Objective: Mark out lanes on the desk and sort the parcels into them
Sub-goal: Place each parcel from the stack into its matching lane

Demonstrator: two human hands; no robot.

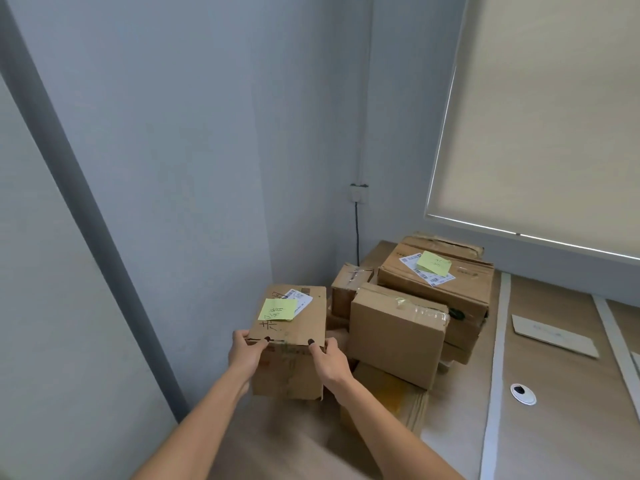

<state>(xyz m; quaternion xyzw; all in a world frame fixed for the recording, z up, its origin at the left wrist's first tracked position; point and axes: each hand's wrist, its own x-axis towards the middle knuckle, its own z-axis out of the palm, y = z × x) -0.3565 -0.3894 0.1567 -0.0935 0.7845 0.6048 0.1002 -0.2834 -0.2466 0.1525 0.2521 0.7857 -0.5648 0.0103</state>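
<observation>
Two bare forearms in view, no sleeves, no watch, bands or rings visible on either. Left hand (246,355) and right hand (329,358) sit either side of the near top edge of the cardboard box (291,320); dark polish on the thumbnails, one dark nail showing on each hand right at that box edge. Other fingers are hidden behind the box sides, so nails there can't be checked

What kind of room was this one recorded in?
Probably a small office or mailroom corner: a wooden desk with a cable grommet, a roller blind, and stacked cardboard parcels.
</observation>
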